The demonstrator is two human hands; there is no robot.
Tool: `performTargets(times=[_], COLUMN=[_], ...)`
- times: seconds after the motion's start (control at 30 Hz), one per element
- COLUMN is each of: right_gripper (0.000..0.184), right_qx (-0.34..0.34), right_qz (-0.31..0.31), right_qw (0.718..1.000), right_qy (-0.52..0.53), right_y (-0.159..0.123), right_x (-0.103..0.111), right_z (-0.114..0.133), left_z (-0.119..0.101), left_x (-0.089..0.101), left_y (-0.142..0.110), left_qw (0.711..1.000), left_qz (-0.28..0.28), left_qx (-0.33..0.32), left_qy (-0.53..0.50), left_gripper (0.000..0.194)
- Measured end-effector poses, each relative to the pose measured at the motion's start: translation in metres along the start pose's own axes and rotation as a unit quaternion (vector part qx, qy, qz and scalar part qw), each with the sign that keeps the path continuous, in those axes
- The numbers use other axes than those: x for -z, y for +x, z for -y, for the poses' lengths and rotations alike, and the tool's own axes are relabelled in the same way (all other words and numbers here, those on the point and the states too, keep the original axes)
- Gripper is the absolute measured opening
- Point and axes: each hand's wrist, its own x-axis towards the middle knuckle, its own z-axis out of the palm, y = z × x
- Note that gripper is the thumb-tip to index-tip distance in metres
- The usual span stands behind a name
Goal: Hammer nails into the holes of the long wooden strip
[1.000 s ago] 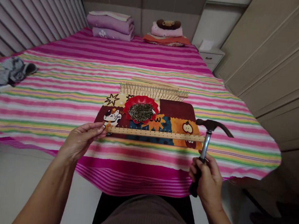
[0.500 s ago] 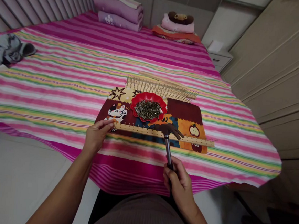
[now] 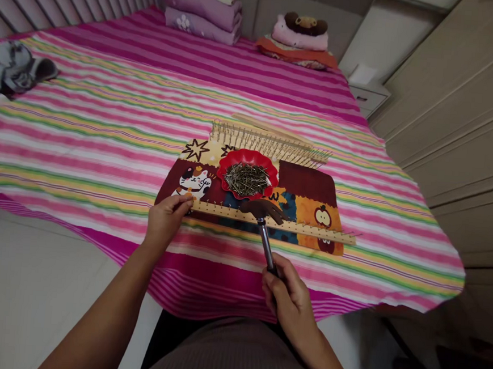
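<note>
My left hand (image 3: 169,218) pinches the left end of a narrow wooden strip (image 3: 323,232) dotted with nails along its length. In my right hand (image 3: 287,290) is a claw hammer (image 3: 266,246), gripped by its handle, with the dark head over the middle of the strip. Whether the head touches the nails there I cannot tell. The strip lies across the near part of a patterned mat (image 3: 310,184). Just beyond it, a red scalloped bowl (image 3: 220,178) holds a heap of loose nails (image 3: 247,179).
Behind the bowl lie several wooden strips (image 3: 271,144) with nails standing up. A striped sheet (image 3: 117,146) covers the bed. Grey clothing (image 3: 16,70) lies at the left; folded purple bedding (image 3: 200,10) and a pink folded stack (image 3: 298,36) sit at the far end.
The hammer head has moved left along the strip, with my right hand shifting slightly left. My left hand keeps its pinch on the strip's end. The view has tilted slightly.
</note>
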Motion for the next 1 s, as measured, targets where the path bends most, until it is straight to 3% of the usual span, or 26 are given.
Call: performTargets(times=[0.13,0.3,0.5,0.7,0.87,1.0], right_gripper=[0.033,0.043,0.048,0.051,0.055,0.053], right_qx=[-0.023,0.059,0.148,0.198,0.274,0.260], right_qz=[0.086,0.137,0.150,0.161,0.109,0.126], right_qw=[0.995,0.986,0.960,0.939,0.921,0.914], right_qy=[0.037,-0.074,-0.186,-0.230,-0.256,-0.284], right_y=[0.015,0.043,0.063,0.063,0.054,0.059], right_x=[-0.015,-0.040,-0.060,-0.061,-0.061,-0.061], right_z=[0.027,0.044,0.037,0.045,0.057,0.045], left_z=[0.008,0.011,0.015,0.022,0.024,0.028], left_x=[-0.004,-0.010,-0.013,-0.015,-0.018,-0.020], left_y=[-0.003,-0.005,-0.006,-0.009,-0.010,-0.010], left_qw=[0.998,0.993,0.991,0.990,0.986,0.988], left_qz=[-0.020,-0.028,-0.037,-0.050,-0.063,-0.067], left_qx=[-0.043,-0.098,-0.110,-0.125,-0.150,-0.138], left_qy=[0.031,0.066,0.066,0.043,0.031,0.023], left_gripper=[0.012,0.012,0.012,0.012,0.016,0.014])
